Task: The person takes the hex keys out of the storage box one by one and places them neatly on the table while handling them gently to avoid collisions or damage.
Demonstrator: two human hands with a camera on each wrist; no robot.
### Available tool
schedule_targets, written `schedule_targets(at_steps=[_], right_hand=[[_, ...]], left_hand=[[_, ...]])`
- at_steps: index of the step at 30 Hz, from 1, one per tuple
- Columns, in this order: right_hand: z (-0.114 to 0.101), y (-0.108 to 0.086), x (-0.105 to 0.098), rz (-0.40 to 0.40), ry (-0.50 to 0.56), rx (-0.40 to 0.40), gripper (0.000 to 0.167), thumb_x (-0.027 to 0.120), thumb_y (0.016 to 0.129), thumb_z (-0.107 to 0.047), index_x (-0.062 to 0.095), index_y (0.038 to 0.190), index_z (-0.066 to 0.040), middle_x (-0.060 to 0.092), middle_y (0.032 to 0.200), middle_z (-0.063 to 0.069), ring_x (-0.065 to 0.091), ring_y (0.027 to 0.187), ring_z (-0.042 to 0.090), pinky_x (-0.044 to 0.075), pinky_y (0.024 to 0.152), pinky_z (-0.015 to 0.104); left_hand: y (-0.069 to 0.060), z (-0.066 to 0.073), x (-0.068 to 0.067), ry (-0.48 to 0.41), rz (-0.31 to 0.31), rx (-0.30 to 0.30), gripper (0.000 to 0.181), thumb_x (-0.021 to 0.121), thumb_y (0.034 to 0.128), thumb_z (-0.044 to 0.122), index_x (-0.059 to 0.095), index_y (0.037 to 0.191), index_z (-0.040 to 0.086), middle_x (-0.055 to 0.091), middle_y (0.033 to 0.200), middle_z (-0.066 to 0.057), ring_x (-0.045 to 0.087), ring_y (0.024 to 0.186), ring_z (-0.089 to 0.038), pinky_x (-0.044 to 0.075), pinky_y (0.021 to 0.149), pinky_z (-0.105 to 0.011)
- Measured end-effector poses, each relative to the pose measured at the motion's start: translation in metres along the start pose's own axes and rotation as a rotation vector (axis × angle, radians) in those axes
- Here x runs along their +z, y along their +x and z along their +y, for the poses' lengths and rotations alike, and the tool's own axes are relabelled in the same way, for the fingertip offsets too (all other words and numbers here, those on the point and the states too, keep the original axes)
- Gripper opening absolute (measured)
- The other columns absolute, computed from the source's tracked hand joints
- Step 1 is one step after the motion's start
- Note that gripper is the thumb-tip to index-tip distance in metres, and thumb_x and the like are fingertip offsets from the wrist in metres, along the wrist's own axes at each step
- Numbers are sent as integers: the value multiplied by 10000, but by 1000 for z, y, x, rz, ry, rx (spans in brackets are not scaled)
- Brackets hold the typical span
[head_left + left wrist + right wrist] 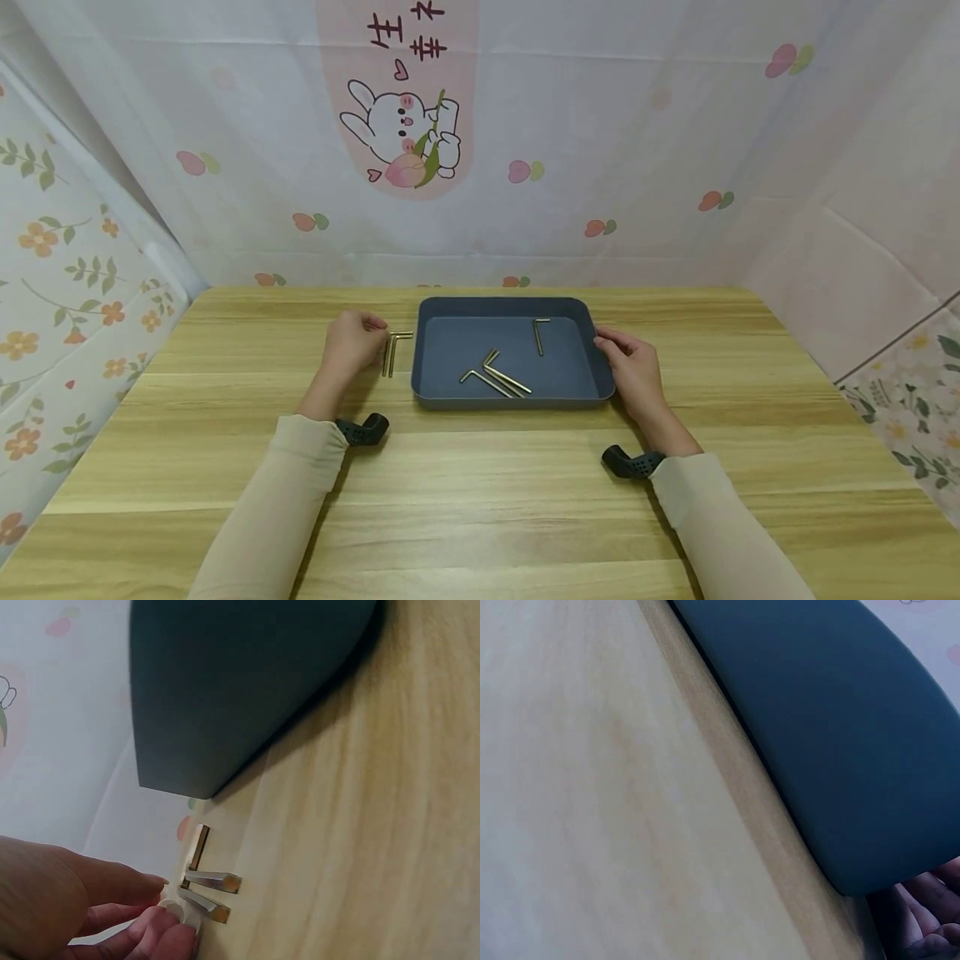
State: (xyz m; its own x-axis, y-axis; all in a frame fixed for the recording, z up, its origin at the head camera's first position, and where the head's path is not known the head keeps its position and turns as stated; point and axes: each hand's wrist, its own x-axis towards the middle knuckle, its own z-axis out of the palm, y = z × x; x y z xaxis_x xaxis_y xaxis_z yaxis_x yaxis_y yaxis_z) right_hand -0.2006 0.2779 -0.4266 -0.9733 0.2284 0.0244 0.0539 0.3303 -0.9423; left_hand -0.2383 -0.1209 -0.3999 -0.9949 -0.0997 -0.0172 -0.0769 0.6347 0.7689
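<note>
Brass-coloured L-shaped keys lie side by side on the table, left of the blue-grey tray. My left hand is at their bent corners, its fingers loosely bent. In the left wrist view the fingertips of the left hand are right beside the keys; whether they touch is unclear. My right hand grips the tray's right wall, thumb at the rim. In the right wrist view its fingers are partly hidden by the tray. Inside the tray, several similar keys lie near the front.
Another L-shaped key lies toward the tray's back right. The wooden table extends in front and to both sides. Behind it hangs a printed curtain, with floral cloth at the left. Each wrist wears a black camera mount.
</note>
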Motion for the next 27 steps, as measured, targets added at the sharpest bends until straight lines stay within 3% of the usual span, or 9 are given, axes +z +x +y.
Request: schedule_targets(at_steps=[4,8,11,16,21,27], right_hand=[[1,1,0,-1,7,-2,394,596,1028,-271,645,1363,-71,619,1421,128,562,1052,-85,463,846,43],[2,1,0,2,7,-10,392,594,1028,-268,648,1358,-64,621,1417,132,564,1050,-87,466,850,46],[2,1,-1,-3,8,-13,393,589,1032,-268,643,1364,-66,614,1425,135,564,1055,-84,469,853,55],[1,2,-1,-18,11,-15,407,580,1038,-289,629,1384,-82,594,1451,122,566,1116,-44,471,871,66],[1,3,-1,-23,16,-18,409,579,1039,-278,623,1388,-69,591,1452,130,562,1128,-35,466,879,64],[4,3,-2,-19,3,-13,411,578,1040,-270,617,1392,-60,592,1449,135,550,1085,-73,460,865,59]], left_hand=[[0,3,-3,-4,-3,4,251,592,934,107,721,1103,-28,722,1086,-229,632,592,-111,508,567,-211],[-2,13,-6,-71,-10,17,269,588,975,131,702,1160,-28,682,1095,-212,667,631,-150,593,594,-274],[-5,24,-7,-89,-15,54,250,599,989,152,700,1153,-7,665,1040,-163,671,630,-165,624,616,-316],[-11,43,-6,-78,-22,123,222,615,991,166,713,1123,16,674,1005,-151,700,730,-281,597,577,-271],[-13,59,-3,-90,-76,135,224,624,1001,172,703,1137,13,683,1060,-194,705,843,-348,614,612,-304],[-7,74,0,-127,-171,111,240,621,1007,161,673,1180,4,675,1121,-230,682,773,-226,613,650,-328]])
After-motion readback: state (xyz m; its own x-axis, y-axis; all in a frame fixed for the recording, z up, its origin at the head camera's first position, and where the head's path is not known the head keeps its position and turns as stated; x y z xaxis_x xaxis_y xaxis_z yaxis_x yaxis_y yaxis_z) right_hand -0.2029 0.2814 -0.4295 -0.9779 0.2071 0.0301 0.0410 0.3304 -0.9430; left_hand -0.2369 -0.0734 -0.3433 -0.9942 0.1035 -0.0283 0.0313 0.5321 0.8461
